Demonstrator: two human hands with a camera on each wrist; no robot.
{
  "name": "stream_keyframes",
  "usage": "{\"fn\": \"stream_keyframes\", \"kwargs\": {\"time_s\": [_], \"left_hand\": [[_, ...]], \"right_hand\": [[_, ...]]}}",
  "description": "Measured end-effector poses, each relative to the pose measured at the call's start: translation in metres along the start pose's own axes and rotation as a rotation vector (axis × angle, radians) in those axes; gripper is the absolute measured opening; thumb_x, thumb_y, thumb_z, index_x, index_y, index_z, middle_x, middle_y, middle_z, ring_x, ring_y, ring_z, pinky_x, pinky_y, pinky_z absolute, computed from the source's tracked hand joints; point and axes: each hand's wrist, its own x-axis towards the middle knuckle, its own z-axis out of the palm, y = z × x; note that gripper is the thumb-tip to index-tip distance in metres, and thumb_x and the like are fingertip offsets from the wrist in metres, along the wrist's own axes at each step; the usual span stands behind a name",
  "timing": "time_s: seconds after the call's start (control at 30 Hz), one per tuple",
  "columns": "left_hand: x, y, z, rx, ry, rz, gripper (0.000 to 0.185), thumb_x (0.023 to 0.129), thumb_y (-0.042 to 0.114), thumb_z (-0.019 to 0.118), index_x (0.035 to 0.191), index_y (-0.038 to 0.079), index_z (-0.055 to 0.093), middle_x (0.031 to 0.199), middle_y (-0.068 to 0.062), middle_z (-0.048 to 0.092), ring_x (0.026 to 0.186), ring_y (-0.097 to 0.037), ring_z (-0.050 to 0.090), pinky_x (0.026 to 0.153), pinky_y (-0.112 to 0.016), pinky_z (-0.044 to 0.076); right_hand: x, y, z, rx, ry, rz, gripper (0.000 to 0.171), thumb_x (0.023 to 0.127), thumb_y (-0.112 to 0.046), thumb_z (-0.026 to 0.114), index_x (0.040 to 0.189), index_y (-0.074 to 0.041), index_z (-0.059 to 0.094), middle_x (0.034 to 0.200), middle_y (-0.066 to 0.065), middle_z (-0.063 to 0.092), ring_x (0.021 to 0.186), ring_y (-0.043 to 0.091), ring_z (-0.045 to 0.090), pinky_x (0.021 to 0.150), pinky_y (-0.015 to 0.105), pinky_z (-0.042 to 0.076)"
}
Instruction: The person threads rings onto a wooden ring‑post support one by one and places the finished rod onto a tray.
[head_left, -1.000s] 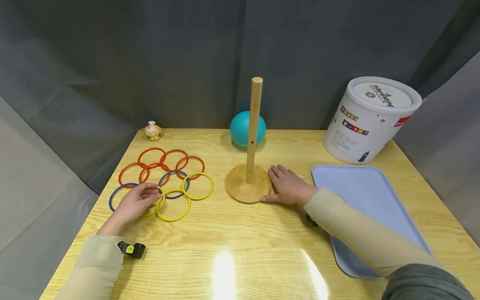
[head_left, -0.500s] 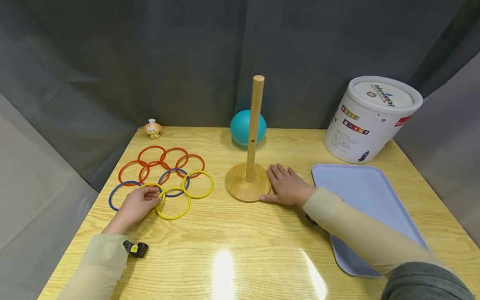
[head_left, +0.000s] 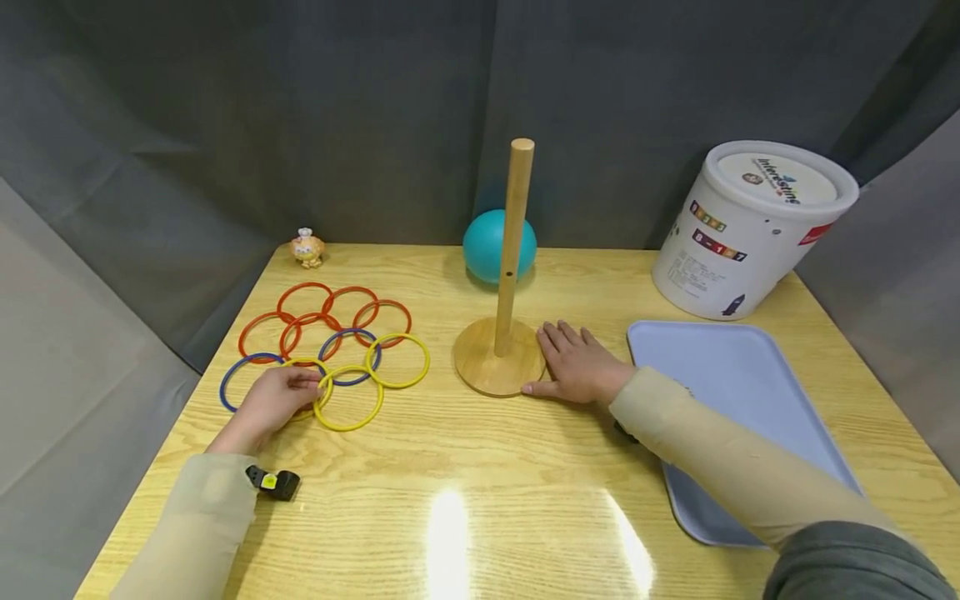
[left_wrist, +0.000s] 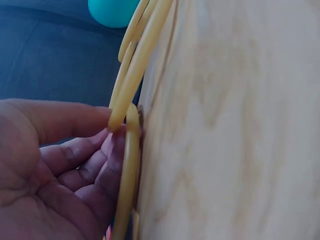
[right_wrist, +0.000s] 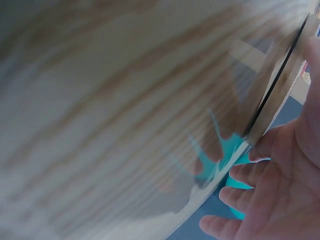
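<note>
My left hand (head_left: 272, 402) pinches the edge of a yellow ring (head_left: 344, 429) between thumb and fingers. In the left wrist view the thumb tip lies on that ring (left_wrist: 142, 55), where a second yellow ring (left_wrist: 129, 170) overlaps it. My right hand (head_left: 579, 367) rests with spread fingers against the right edge of a round wooden base (head_left: 476, 365), from which an upright pole (head_left: 513, 225) rises. In the right wrist view the fingers touch the rim of the base (right_wrist: 280, 92). A third yellow ring (head_left: 428, 362) overlaps the pinched one at the right.
Blue rings (head_left: 222, 390) and several red rings (head_left: 306, 284) lie overlapping at the left. A small figurine (head_left: 307, 248) stands behind them. Behind the pole sits a teal ball (head_left: 482, 247). At the right are a lilac tray (head_left: 720, 375) and a white lidded tub (head_left: 738, 242).
The left hand has shifted slightly right, and its fingers have come down to the place where two yellow rings cross. The right hand stays at the base. The head view has tilted a little.
</note>
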Motion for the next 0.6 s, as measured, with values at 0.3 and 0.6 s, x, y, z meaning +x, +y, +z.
{"fn": "stream_keyframes", "kwargs": {"time_s": [0.3,0.6], "left_hand": [[-0.003,-0.006,-0.007,-0.253,-0.001,-0.013,0.041,0.104,0.006,0.062,0.137,-0.018,0.054,0.121,-0.025,0.064,0.091,-0.006,0.065,0.078,-0.023,0.059],[-0.006,0.001,-0.017,-0.423,-0.080,-0.006,0.039,0.102,-0.004,0.060,0.134,-0.024,0.049,0.107,-0.008,0.068,0.086,-0.008,0.068,0.076,-0.024,0.060]], "right_hand": [[0.002,0.002,0.003,0.002,0.000,-0.002,0.104,0.100,-0.072,0.045,0.162,0.005,0.015,0.167,0.028,0.014,0.153,0.047,0.011,0.120,0.067,0.018],[0.000,0.001,0.002,0.008,0.004,0.007,0.102,0.101,-0.069,0.048,0.162,0.006,0.016,0.167,0.028,0.014,0.153,0.047,0.013,0.119,0.067,0.018]]}}
